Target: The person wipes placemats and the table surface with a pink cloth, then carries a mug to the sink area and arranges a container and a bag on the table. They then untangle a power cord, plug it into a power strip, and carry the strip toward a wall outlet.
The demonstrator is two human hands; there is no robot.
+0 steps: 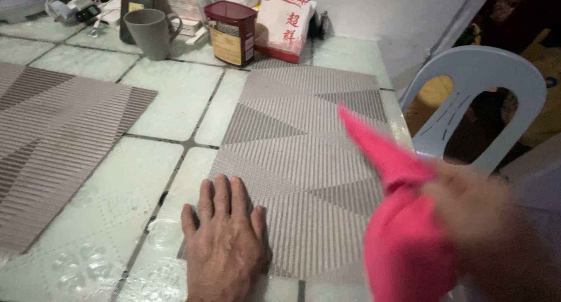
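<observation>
My left hand (225, 240) lies flat, fingers together, on the near left corner of a grey striped placemat (304, 144) on the tiled table. My right hand (485, 220), blurred by motion, grips a bright pink cloth (403, 238) at the lower right. One corner of the cloth points up and left over the placemat's right edge.
A second grey placemat (52, 138) lies at the left. At the back stand a grey mug (149, 33), a dark red lidded box (232, 32), a white and red bag (286, 24) and cables (73, 7). A white plastic chair (476, 103) stands right of the table (175, 97).
</observation>
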